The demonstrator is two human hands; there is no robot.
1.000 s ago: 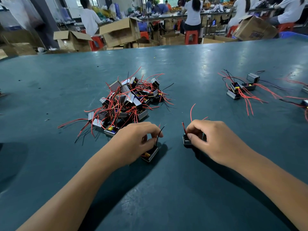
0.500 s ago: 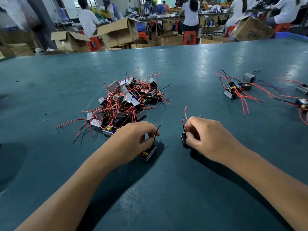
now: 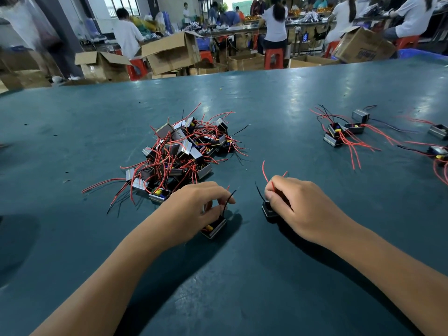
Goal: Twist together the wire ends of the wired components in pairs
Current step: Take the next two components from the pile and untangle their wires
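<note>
My left hand (image 3: 194, 207) curls over a small boxy wired component (image 3: 214, 228) resting on the green table (image 3: 242, 287); its black wire sticks up past my fingertips. My right hand (image 3: 298, 204) grips another small dark component (image 3: 268, 210) on the table, and its red wire (image 3: 265, 172) and a black wire rise above my fingers. A tangled pile of components with red and black wires (image 3: 181, 151) lies just beyond my left hand.
A smaller group of wired components (image 3: 344, 132) lies at the right, with more near the right edge (image 3: 438, 151). Beyond the table's far edge are cardboard boxes (image 3: 169, 53), red stools and several seated people.
Both hands have stayed on their components with only small finger shifts. My right hand has tilted its component slightly.
</note>
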